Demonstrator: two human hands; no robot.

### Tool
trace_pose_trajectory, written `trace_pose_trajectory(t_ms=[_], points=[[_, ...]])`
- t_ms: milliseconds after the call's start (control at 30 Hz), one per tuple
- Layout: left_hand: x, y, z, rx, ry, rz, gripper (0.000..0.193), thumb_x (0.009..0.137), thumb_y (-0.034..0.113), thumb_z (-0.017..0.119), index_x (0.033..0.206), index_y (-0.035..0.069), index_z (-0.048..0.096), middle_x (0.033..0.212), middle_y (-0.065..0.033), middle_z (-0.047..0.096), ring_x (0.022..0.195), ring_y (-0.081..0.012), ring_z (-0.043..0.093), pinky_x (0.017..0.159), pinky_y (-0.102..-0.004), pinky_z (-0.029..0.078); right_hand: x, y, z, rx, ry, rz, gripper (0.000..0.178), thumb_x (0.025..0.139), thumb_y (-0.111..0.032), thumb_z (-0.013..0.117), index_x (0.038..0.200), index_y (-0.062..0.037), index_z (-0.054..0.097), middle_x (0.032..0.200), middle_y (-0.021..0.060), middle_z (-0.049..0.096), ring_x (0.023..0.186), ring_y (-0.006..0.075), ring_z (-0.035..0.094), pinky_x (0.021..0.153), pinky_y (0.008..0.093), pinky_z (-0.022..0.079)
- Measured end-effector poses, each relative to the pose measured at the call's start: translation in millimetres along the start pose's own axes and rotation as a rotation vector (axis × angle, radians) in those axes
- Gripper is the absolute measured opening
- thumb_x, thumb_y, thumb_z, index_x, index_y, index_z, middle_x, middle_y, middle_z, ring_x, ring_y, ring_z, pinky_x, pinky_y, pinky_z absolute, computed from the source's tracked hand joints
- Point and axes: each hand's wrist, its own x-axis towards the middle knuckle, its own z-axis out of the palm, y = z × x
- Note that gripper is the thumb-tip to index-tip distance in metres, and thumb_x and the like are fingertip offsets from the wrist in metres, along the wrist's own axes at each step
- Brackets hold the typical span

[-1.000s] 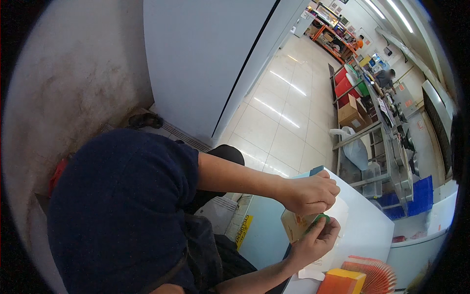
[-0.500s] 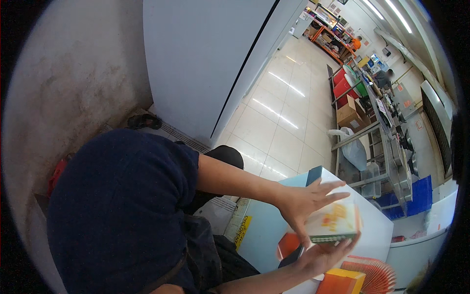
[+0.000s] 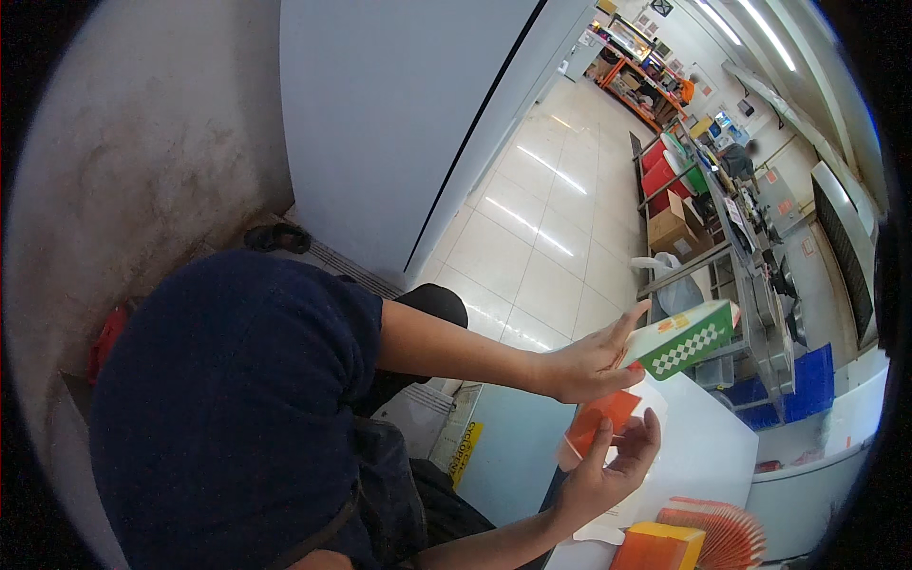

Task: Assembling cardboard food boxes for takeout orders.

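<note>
Swung up frame right, a green-and-white carton [image 3: 689, 344] sits clamped in left hand [image 3: 591, 373], leaving right hand [image 3: 608, 480] on orange card [image 3: 608, 410], its grip unclear.

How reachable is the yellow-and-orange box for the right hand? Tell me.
Probably yes: the yellow-and-orange box lies near the right hand with nothing visible blocking it, though the orange carton at its thumb may need releasing.

wall [image 3: 152, 142]: pale, brown-stained, left | panel [image 3: 399, 123]: tall, grey-white, dark seam | floor [image 3: 541, 190]: glossy pale tiles, light streaks | bench [image 3: 708, 427]: white-topped | steel table [image 3: 768, 313]: right | strip lights [image 3: 766, 34]: lit, overhead
</note>
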Motion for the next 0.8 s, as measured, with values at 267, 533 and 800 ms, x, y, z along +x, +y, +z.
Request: trace_pose_trajectory(t_ms=[267,533,800], points=[[7,-3,-5,0.097,-0.007,-0.204,0.094,0.086,0.038,0.057,0.145,0.000,-0.005,0.129,-0.0316,0.032,0.121,-0.0416,0.036,0.105,-0.0426,0.028,3,4,5,-0.154,-0.038,-0.352,0.011,0.088,-0.007,0.058,0.091,0.0041,0.060,0.078,0.0078,0.059,0.074,0.0165,0.055,0.068,0.0304,0.047],[5,-2,3,0.279,-0.204,-0.147,0.097,0.083,0.072,0.042,0.146,0.001,0.021,0.102,-0.0173,0.043,0.090,-0.0261,0.044,0.084,-0.0351,0.036,6,16,0,-0.214,0.141,-0.154,0.008,0.088,-0.006,0.057,0.088,0.0009,0.060,0.080,0.0092,0.061,0.077,0.0185,0.057,0.069,0.0306,0.049],[-1,3,6,0.445,-0.154,-0.067,0.093,0.085,0.059,0.053,0.145,-0.002,0.017,0.104,-0.0200,0.042,0.091,-0.0294,0.045,0.083,-0.0372,0.038,4,15,0,-0.178,0.085,-0.073,0.009,0.087,-0.006,0.057,0.092,0.0000,0.062,0.093,0.0139,0.067,0.090,0.0223,0.064,0.076,0.0324,0.054]])
